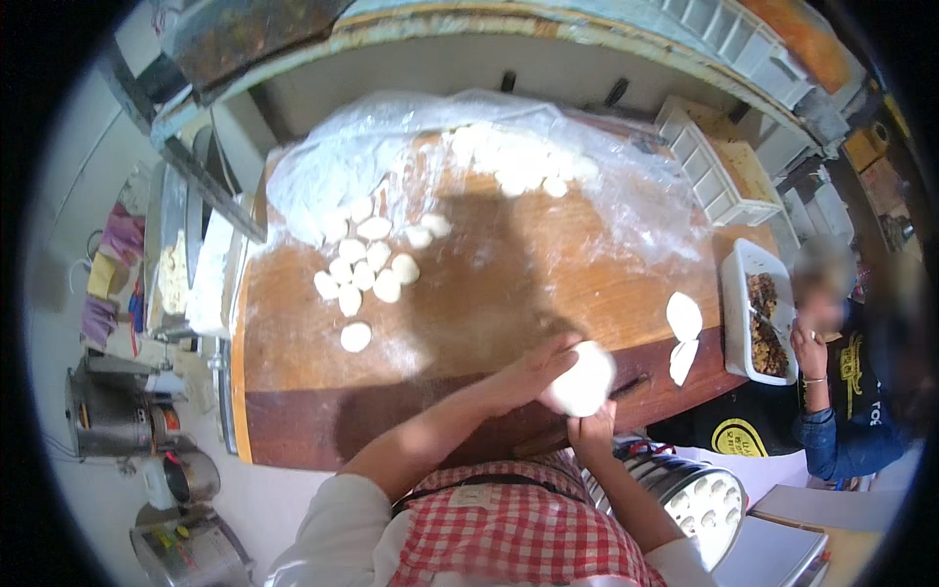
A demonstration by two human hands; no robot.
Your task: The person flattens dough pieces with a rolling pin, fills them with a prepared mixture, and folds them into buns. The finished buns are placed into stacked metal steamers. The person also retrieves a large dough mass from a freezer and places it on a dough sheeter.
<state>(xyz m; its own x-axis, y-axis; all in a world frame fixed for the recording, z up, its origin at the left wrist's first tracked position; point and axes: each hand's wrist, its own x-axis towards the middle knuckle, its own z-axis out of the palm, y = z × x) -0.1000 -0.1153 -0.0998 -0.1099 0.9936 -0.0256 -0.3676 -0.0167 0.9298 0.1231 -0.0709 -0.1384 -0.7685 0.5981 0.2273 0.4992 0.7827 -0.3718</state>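
Observation:
Above the front edge of the wooden table, my left hand (546,370) holds the upper left rim of a thin, round dough wrapper (585,381). My right hand (593,433) pinches its lower edge, so the wrapper spans both hands. Its outline is slightly blurred. Two flattened dough wrappers (684,317) lie to the right on the table. Several small dough pieces (363,276) sit at left, with one flattened round (356,337) nearer me. A dark stick-like thing (631,386) shows just right of the wrapper; I cannot tell what it is.
Clear plastic sheeting (638,198) spreads over the table's back, beside a heap of dough pieces (524,158). A white tub of filling (765,323) stands at right near a co-worker's hand (809,356). Below right is a round steamer tray of buns (708,510). A shelf (469,22) overhangs the back.

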